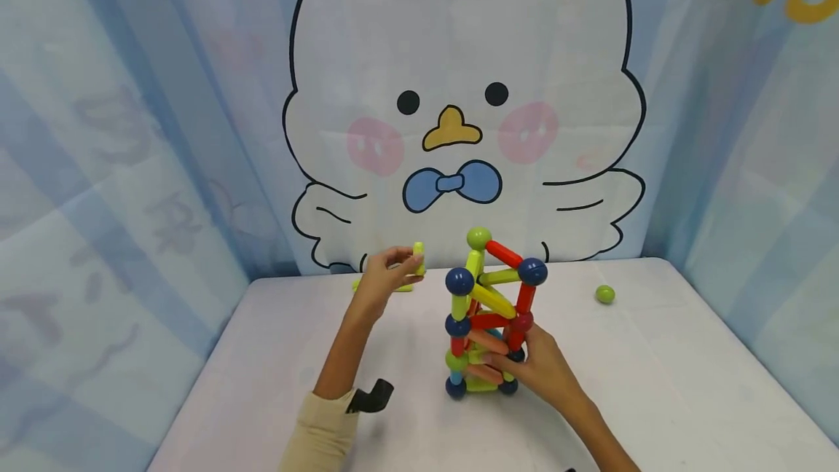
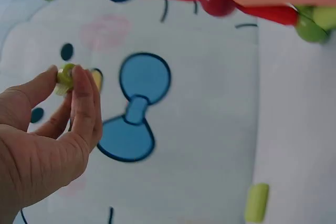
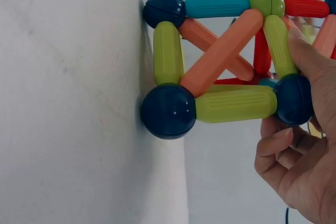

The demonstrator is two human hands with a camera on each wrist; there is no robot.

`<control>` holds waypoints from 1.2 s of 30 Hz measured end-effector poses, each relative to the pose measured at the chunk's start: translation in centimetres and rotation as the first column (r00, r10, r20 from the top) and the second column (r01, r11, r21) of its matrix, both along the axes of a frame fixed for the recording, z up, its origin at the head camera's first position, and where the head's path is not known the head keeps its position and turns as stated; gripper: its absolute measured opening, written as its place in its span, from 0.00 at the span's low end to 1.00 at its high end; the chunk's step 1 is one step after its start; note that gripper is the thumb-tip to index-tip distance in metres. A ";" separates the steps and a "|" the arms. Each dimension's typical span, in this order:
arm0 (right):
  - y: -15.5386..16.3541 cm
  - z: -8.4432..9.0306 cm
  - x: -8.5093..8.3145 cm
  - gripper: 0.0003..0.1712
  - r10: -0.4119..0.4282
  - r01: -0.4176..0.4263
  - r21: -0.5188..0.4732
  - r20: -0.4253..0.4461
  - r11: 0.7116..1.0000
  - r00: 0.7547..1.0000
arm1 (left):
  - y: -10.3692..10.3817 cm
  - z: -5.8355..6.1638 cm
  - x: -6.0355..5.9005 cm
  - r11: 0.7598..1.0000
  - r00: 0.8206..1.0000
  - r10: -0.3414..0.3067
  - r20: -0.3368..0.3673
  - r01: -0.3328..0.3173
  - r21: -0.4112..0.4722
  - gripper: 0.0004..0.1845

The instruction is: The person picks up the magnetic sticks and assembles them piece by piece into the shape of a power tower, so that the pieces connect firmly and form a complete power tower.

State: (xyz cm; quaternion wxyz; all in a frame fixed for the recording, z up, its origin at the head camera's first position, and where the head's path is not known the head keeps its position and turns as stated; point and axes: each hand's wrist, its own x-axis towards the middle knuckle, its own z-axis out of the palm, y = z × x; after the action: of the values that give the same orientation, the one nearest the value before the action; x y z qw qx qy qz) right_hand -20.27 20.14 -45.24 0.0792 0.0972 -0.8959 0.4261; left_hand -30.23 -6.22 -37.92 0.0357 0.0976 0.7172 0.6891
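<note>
A tall tower [image 1: 487, 320] of coloured magnetic rods and balls stands on the table, with dark blue balls [image 3: 168, 111] at its base. My right hand [image 1: 547, 366] holds its right side; in the right wrist view the thumb and curled fingers of this hand [image 3: 310, 161] are around a lower rod and ball. To the tower's left, my left hand [image 1: 387, 279] is raised and pinches a short yellow-green magnetic rod [image 1: 419, 258] between thumb and fingertips. The left wrist view shows this rod [image 2: 65, 79] end-on. A green ball [image 1: 479, 238] tops the tower.
Yellow-green rods [image 1: 403, 288] lie at the table's back edge, partly behind the left hand. A loose green ball [image 1: 605, 294] sits on the white table [image 1: 655, 384] at the right. A printed cloth [image 1: 564, 35] hangs behind and along both sides.
</note>
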 end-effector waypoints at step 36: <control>0.2 -0.1 0.1 0.36 0.064 -0.065 -0.015 -0.032 0.998 0.997 | 5.3 5.5 3.8 0.943 0.961 -0.275 0.022 0.265 0.202 0.06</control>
State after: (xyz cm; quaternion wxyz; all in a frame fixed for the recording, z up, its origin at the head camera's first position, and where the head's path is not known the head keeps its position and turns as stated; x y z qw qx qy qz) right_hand -20.16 20.36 -45.38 0.0802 0.1320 -0.8875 0.4341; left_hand -26.42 -0.87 -32.42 0.1379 0.1808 0.6242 0.7474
